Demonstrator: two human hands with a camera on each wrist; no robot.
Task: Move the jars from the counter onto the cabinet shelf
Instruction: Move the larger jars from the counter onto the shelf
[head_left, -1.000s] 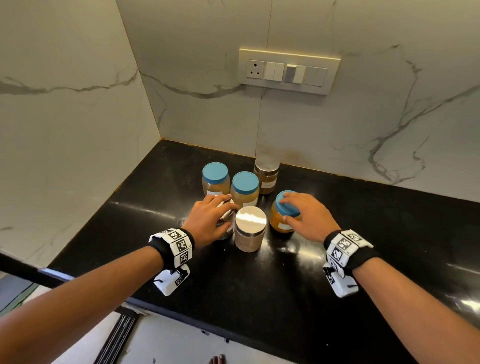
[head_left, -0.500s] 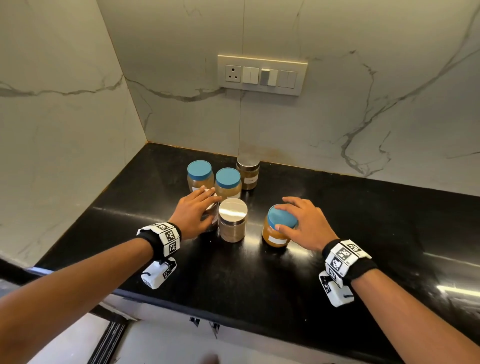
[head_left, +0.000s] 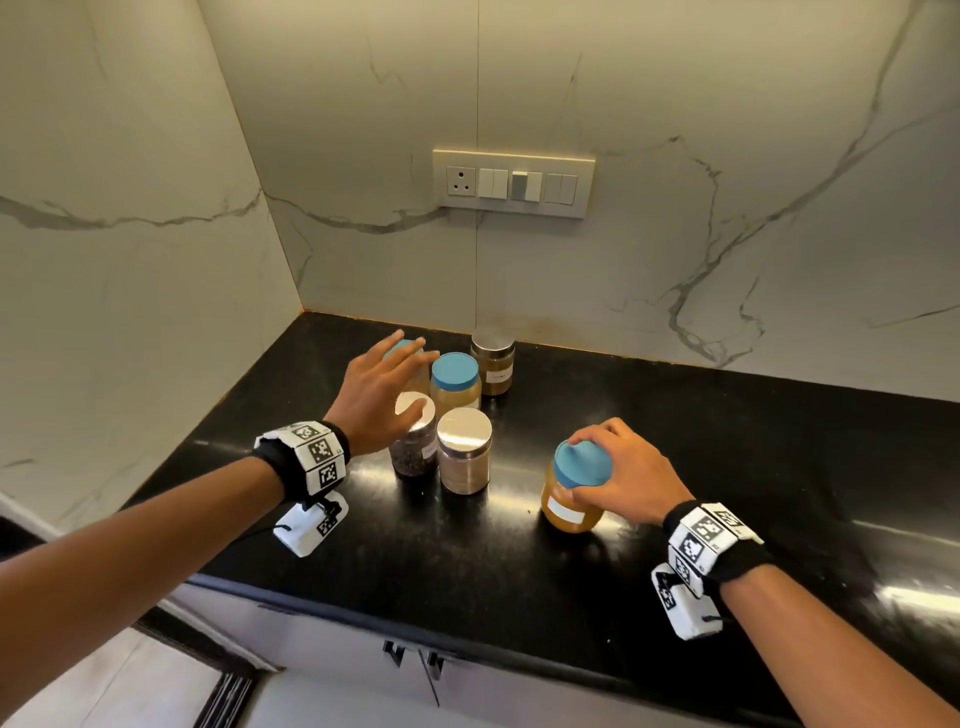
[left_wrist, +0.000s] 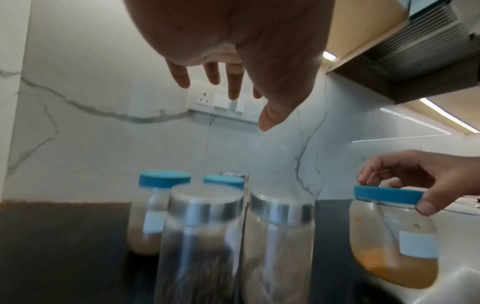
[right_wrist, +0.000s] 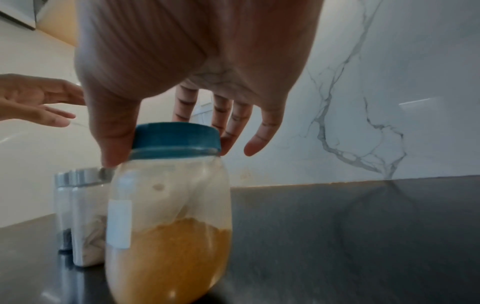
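Several jars stand clustered on the black counter (head_left: 701, 441): a blue-lidded jar (head_left: 454, 382), a steel-lidded jar (head_left: 492, 361) at the back, a dark-filled steel-lidded jar (head_left: 415, 452) and a beige-filled one (head_left: 464, 452). Another blue lid (head_left: 402, 347) peeks out behind my left hand (head_left: 400, 387). That hand hovers above the cluster with fingers spread and holds nothing; the left wrist view shows its fingers (left_wrist: 233, 82) well above the lids. My right hand (head_left: 597, 467) grips the blue lid of the orange-powder jar (head_left: 569, 512), which is tilted, apart to the right. The right wrist view shows thumb and fingers around its lid (right_wrist: 176, 135).
Marble walls close the corner at left and back, with a socket and switch panel (head_left: 511, 183) above the jars. An overhead cabinet underside (left_wrist: 389, 51) shows at upper right. Lower cabinet doors (head_left: 415, 660) sit under the counter's front edge.
My left hand has lifted off the dark jar's steel lid and spread open above the cluster. My right hand has drawn the orange-powder jar rightward and nearer, away from the others.
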